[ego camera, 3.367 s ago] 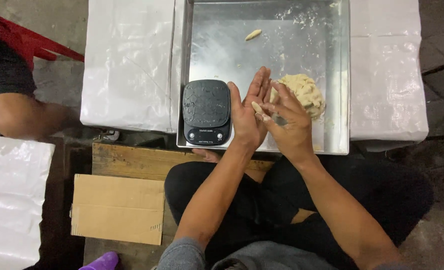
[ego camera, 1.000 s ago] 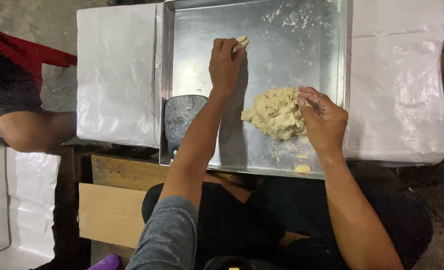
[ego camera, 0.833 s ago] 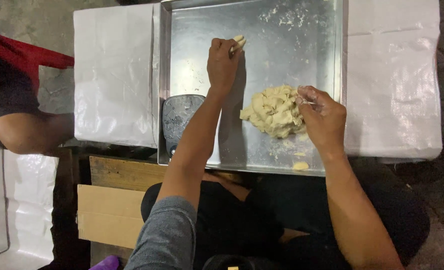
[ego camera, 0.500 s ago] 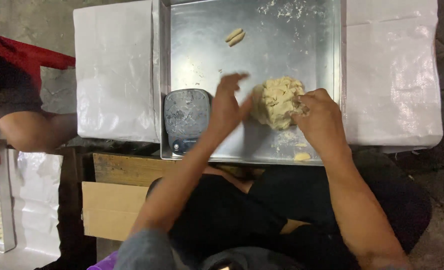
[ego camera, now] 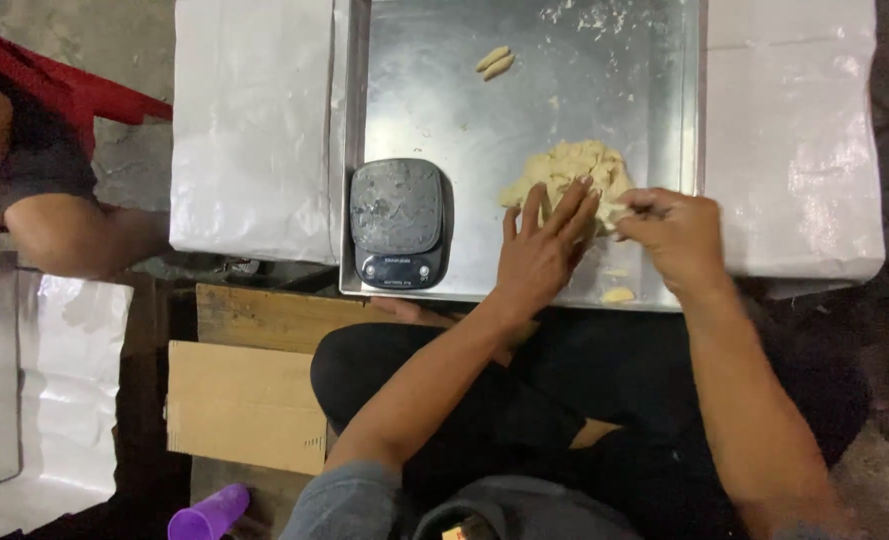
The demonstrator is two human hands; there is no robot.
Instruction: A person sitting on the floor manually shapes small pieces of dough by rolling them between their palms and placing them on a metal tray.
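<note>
While the left hand lies flat with fingers spread against the near side of the dough mound, the right hand is pinched shut on a bit of dough at the mound's 3 o'clock edge, thumb and fingertips closed together; the two hands are just beside each other, both touching the pale lump. The mound sits in the metal tray, toward its 4 o'clock part; two small shaped pieces lie side by side at about 12 o'clock on the tray, and one loose scrap rests near the front rim at 5 o'clock. Judged from this, only a couple of pieces are formed and most of the dough is yet to be portioned. A dark kitchen scale stands at the tray's 8 o'clock corner with nothing on its platform. The tray's middle and far left are bare and floured; raised rims bound it on all sides, with white wrapped slabs flanking it. Another person's arm sits at 9 o'clock, well apart; cardboard and a purple cup lie lower left.
</note>
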